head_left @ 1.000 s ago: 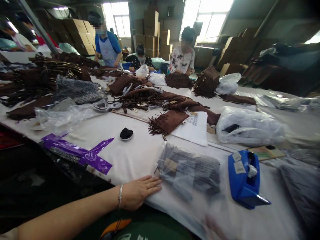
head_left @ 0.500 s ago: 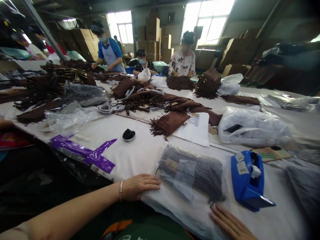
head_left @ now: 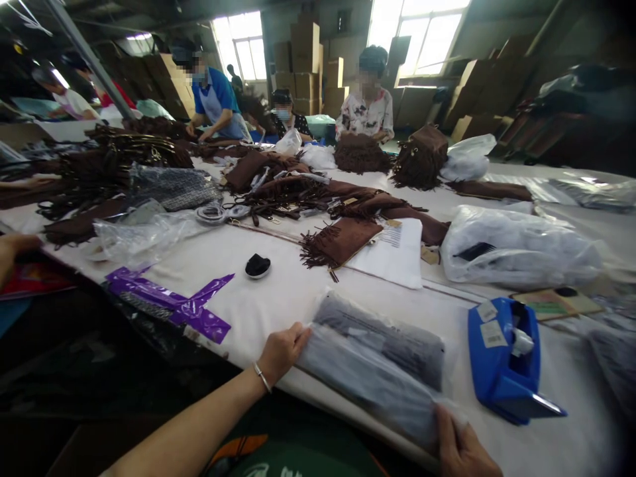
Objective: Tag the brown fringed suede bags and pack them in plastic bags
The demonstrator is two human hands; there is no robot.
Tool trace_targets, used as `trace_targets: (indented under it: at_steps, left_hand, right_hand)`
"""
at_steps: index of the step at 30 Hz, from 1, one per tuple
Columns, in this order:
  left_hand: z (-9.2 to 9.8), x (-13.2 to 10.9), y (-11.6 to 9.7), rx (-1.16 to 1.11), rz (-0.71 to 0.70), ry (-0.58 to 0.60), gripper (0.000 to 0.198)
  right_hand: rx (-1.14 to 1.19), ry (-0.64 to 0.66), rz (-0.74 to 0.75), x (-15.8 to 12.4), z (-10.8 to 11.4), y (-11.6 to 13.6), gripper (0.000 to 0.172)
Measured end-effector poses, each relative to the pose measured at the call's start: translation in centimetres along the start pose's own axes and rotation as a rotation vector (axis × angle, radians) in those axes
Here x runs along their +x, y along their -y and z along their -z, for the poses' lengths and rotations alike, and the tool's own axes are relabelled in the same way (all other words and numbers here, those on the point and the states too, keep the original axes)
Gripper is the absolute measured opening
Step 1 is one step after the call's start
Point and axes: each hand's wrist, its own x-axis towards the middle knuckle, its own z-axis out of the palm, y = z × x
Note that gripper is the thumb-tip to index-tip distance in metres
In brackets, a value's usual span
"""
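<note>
A clear plastic bag (head_left: 368,377) with a dark, flat item inside lies at the table's near edge. My left hand (head_left: 284,354) pinches the bag's left side, its fingers closed on the plastic. At the lower right corner of the bag, my right hand (head_left: 460,440) grips the plastic between thumb and fingers. The near part of the bag is folded up over the dark contents. Just right of it stands a blue tape dispenser (head_left: 501,364) with a metal cutting edge. A small dish holding something black (head_left: 257,265) sits beyond my left hand.
Purple tape (head_left: 179,305) crosses the table's left edge. A brown fringed pouch (head_left: 342,242) lies on white sheets ahead, a stuffed plastic bag (head_left: 517,248) to its right. Brown fringed goods (head_left: 288,189) pile up further back. Several people work around the table; one person's hand (head_left: 14,252) shows at far left.
Both hands have gone from lying flat to gripping the plastic bag. Its near flap has been lifted and folded away from me over the contents.
</note>
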Motion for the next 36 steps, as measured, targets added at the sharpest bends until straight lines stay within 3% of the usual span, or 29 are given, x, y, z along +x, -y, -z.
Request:
trace_targets:
  at_steps: [3,5,8,10,13,16,19,21,23,25,31,36]
  left_hand:
    - [1.0,1.3,-0.5,0.205,-0.011,0.080,0.032]
    - [2.0,2.1,-1.8,0.261,-0.059,0.041,0.024]
    - [2.9,3.1,-4.6,0.173,-0.287,-0.081,0.028]
    - [2.6,3.5,-6.5,0.037,-0.480,-0.053,0.031]
    - [0.8,3.8,-8.2,-0.127,-0.585,0.084,0.017]
    - [-0.8,4.0,-8.3,-0.202,-0.498,0.122,0.012]
    - [-1.2,4.2,-8.1,-0.254,-0.473,0.113,0.013]
    - [-1.1,4.3,-8.0,-0.278,-0.472,0.112,0.012]
    - [-1.1,4.4,-8.0,-0.292,-0.476,0.110,0.011]
    - [-1.2,4.4,-8.0,-0.298,-0.487,0.099,0.010]
    - [-1.6,4.4,-7.7,-0.269,-0.488,0.082,0.011]
    - [-1.6,4.4,-7.7,-0.261,-0.486,0.082,0.009]
  right_hand:
    - [-0.300,-0.028,0.285,-0.1,0.1,0.1,0.047]
    - [-0.461,-0.040,0.399,-0.3,0.5,0.2,0.054]
    - [-0.603,-0.045,0.474,-0.2,1.1,0.5,0.054]
    - [-0.565,-0.053,0.487,0.1,1.4,0.7,0.054]
    - [-0.210,-0.032,0.341,1.0,1.9,0.9,0.047]
    - [0.183,0.070,-0.027,1.8,2.8,1.0,0.035]
    - [0.492,0.118,-0.331,2.2,4.4,0.4,0.041]
    - [0.782,-0.049,-0.531,2.5,5.8,-0.8,0.044]
    - [0.955,-0.346,-0.659,3.2,7.4,-2.3,0.045]
    - [0.950,-0.546,-0.671,4.4,8.8,-3.8,0.048]
    - [0.906,-0.362,-0.527,8.2,10.2,-4.8,0.049]
    - [0.715,-0.448,-0.519,5.7,8.9,-4.1,0.046]
